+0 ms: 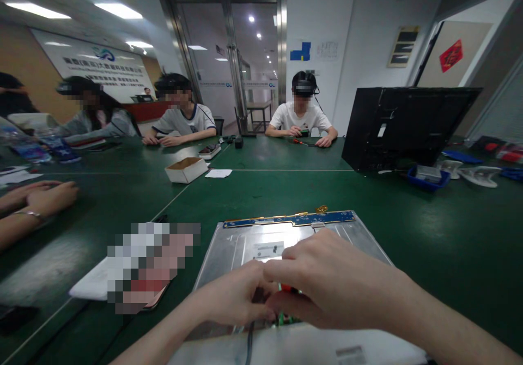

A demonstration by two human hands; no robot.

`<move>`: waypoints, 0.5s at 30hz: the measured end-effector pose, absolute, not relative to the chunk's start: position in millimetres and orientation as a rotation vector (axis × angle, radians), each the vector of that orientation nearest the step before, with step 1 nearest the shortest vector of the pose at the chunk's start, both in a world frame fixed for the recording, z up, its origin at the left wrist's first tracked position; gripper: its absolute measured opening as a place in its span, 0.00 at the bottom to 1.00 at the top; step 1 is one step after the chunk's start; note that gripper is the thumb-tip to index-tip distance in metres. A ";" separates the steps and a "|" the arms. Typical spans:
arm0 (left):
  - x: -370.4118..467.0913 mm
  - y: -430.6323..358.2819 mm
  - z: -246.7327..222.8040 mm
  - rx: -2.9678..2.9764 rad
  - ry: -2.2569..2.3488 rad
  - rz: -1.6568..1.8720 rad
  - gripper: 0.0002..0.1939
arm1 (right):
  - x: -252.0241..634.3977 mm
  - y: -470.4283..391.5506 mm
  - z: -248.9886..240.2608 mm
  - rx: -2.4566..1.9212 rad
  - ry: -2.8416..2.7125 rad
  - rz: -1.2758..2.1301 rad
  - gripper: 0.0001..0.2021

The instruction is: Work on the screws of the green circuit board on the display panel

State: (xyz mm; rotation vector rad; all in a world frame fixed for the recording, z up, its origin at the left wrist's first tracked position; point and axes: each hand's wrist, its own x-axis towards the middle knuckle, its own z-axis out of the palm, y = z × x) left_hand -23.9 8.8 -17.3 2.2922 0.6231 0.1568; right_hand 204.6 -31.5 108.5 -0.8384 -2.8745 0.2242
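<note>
A flat silver metal panel lies on the table in front of me, with a narrow blue circuit board along its far edge. Over the panel's near part, my left hand is closed, thumb and fingers drawn together; what they pinch is hidden. My right hand meets it from the right, its fingers curled around something mostly covered. A small orange-red piece shows beneath that hand. Bits of a green circuit board appear below the fingers. A dark cable runs down towards me over white material.
Left of the panel lie a white packet and a blurred-out pinkish item. Farther off are an open white box, a black monitor and a blue tray. Another person's hands rest at left; several people sit across the table.
</note>
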 end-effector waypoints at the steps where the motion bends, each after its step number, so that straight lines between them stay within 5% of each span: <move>1: -23.9 8.9 -17.9 2.278 0.650 0.171 0.09 | 204.8 -31.8 108.3 -0.841 -2.872 0.223 0.05; 15: -18.8 -0.2 -6.4 2.042 0.784 0.203 0.06 | 206.9 -31.6 111.5 -0.708 -2.851 0.326 0.06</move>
